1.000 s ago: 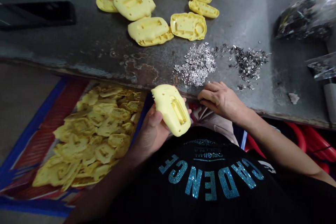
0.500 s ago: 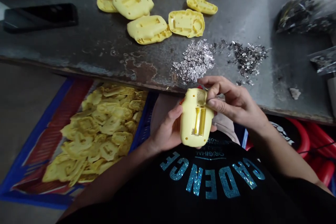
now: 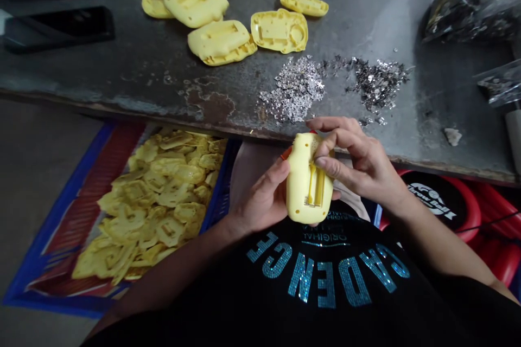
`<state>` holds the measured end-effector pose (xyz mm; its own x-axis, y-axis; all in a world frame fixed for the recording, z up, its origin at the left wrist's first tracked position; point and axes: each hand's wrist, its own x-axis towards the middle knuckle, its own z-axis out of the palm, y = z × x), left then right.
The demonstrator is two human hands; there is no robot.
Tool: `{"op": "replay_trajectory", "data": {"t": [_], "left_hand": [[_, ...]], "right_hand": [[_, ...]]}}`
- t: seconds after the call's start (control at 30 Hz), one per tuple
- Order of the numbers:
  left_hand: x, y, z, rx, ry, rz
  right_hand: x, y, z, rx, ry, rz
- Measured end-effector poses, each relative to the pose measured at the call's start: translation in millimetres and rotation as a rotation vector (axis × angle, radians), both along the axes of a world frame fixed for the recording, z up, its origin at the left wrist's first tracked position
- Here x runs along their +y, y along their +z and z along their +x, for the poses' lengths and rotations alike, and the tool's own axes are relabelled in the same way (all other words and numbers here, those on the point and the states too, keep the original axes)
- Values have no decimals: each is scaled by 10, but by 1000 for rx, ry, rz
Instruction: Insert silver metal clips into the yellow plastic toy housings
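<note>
Head view: yellow plastic casing (image 3: 307, 184) held just below bench edge, center of frame, upright w/ slotted face up. L hand (image 3: 260, 198) cradles it from left, narrow firm grip, thumb on side. R hand (image 3: 360, 160) closes on top end, fingertips (image 3: 321, 162) pressed on face near slot. Just above, on steel bench (image 3: 122, 92): silver metal bits (image 3: 293, 89) + darker pile (image 3: 376, 84). More casings (image 3: 222, 40) top center; blue crate (image 3: 217, 206) of yellow shells (image 3: 150, 200) lower left; plastic bag (image 3: 468, 5) upper right; phone (image 3: 57, 30) upper left.
</note>
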<state>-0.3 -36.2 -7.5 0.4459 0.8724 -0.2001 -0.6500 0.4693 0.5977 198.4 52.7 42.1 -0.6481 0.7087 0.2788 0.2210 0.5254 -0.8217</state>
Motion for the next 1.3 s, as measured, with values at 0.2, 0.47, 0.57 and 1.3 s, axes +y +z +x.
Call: {"op": "replay_trajectory", "data": {"t": [0.2,0.47,0.57,1.3], "left_hand": [[-4,-19,71,79,133,-5],[5,-50,27,92,110,11],[-5,-65,22,79,114,2],[-32,-20,38,25,54,-48]], "right_hand": [[-79,-40,-12,20,-82,62],[-108,-62,-33,21,-119,148],[-110,-71,-45,30,-124,178],[-199,-121,27,-9,-189,438]]}}
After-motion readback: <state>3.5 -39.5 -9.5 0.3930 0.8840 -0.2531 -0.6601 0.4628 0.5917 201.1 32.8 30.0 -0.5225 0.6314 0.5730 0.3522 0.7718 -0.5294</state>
